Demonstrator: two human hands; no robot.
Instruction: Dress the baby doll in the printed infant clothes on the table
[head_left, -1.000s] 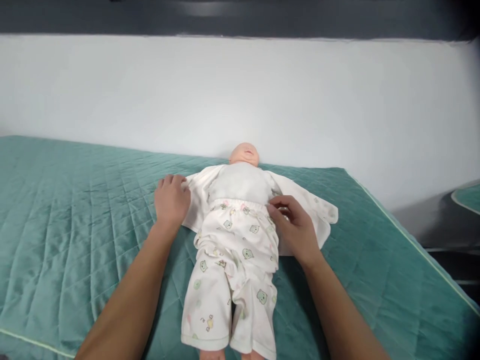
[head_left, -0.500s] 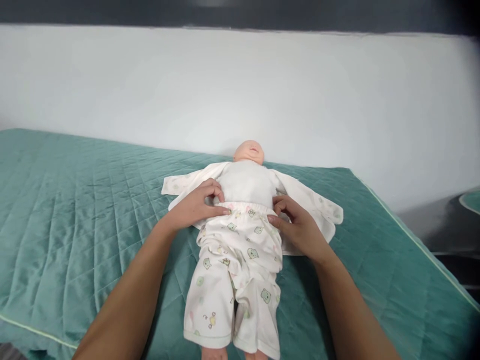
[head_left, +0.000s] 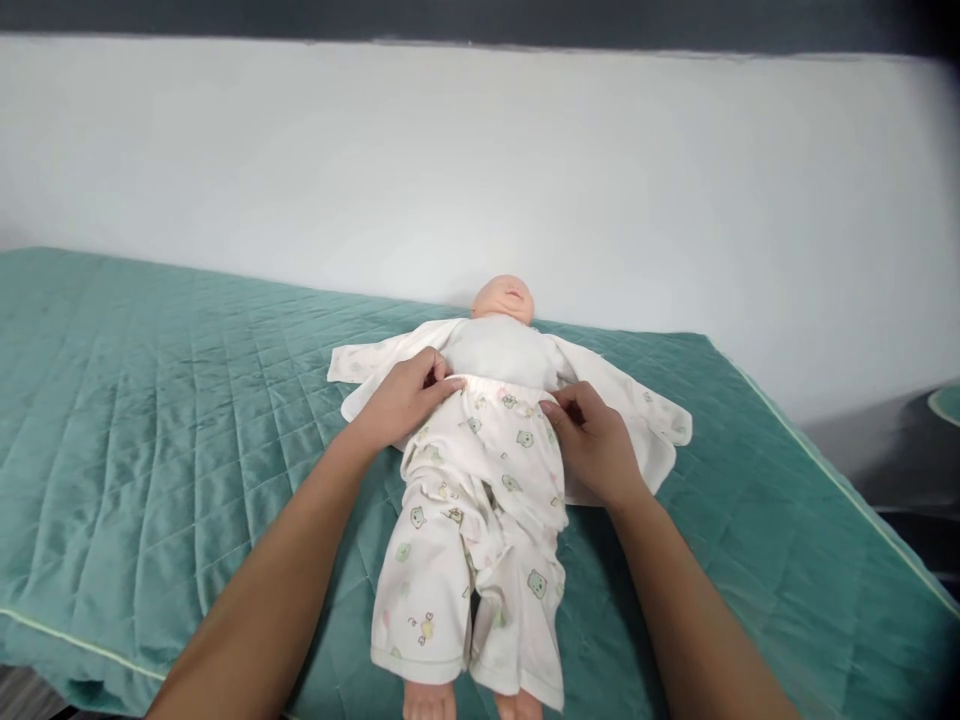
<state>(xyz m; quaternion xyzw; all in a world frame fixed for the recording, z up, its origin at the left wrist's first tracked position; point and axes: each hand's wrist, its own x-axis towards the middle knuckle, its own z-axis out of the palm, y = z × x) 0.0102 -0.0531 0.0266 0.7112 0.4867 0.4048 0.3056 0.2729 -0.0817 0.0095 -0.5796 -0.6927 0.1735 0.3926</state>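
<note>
Head view, only view. Printed pants [head_left: 480,470] on a doll lying on its back, centre to lower centre of frame. Key relation: the waistband [head_left: 510,391] sits between the two hands, running across mid-frame and sloping slightly down to the right. Long axis of the pants runs roughly up-down in the picture, waist at top, legs toward the bottom edge. Left hand [head_left: 405,400] at the waistband's left end, narrow pinch on the cloth, thumb lying over the front. Right hand [head_left: 600,445] at the right end, also a narrow pinch, fingertips at the side edge. Both touch, so neither is nearer; the left thumb reaches further in over the front.

Pants look: white, soft, green animal faces plus small pink and yellow prints, gathered waist, creased at the crotch, hems loose above the bare feet [head_left: 430,702]. Pale undershirt [head_left: 499,350] meets the waistband just above. White jacket [head_left: 615,395] spread open under the doll, sleeves out to both sides. Doll's head [head_left: 504,298] at upper centre, near the wall [head_left: 480,180]. All on a green quilted cover [head_left: 225,400].
</note>
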